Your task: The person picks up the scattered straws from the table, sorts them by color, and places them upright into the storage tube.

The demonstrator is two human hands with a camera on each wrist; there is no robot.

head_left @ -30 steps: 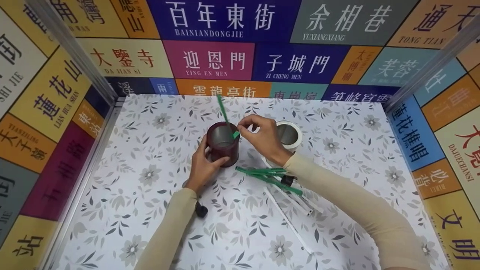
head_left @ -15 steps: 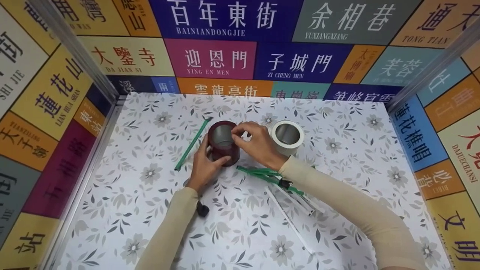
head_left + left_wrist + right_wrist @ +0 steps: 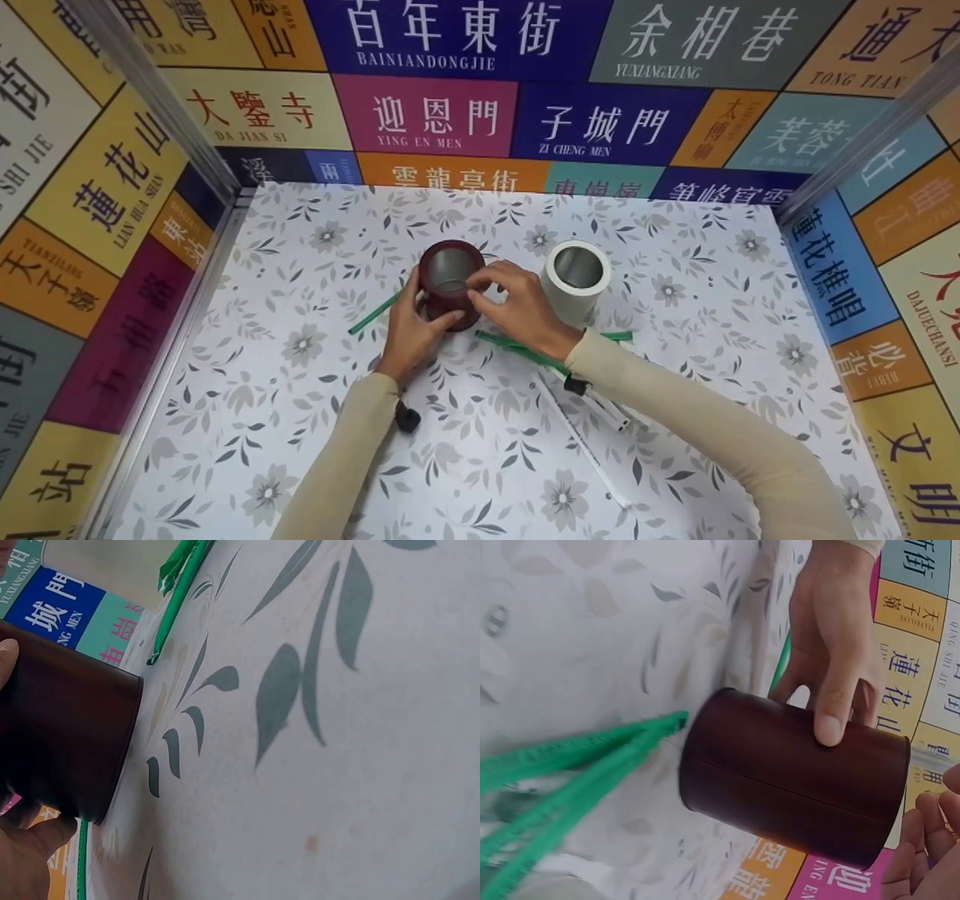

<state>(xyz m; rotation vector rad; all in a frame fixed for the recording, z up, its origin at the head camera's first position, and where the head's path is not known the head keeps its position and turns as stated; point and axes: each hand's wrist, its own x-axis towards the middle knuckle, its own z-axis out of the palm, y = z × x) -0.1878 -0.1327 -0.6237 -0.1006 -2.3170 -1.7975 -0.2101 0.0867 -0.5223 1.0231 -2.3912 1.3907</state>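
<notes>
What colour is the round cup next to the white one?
The cup is dark reddish brown; the right wrist view shows it best.

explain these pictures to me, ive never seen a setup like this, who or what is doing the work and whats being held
There is no robot here: a person works with bare hands. The wide picture comes from a camera worn on the head; the two close ones come from a camera on each wrist. The left hand grips a dark red container. The right hand is by its rim; whether it pinches anything is unclear. On the flower-patterned surface stands a white container, with green strips and white strips lying nearby, and a lone green strip left of the dark red container.
</notes>
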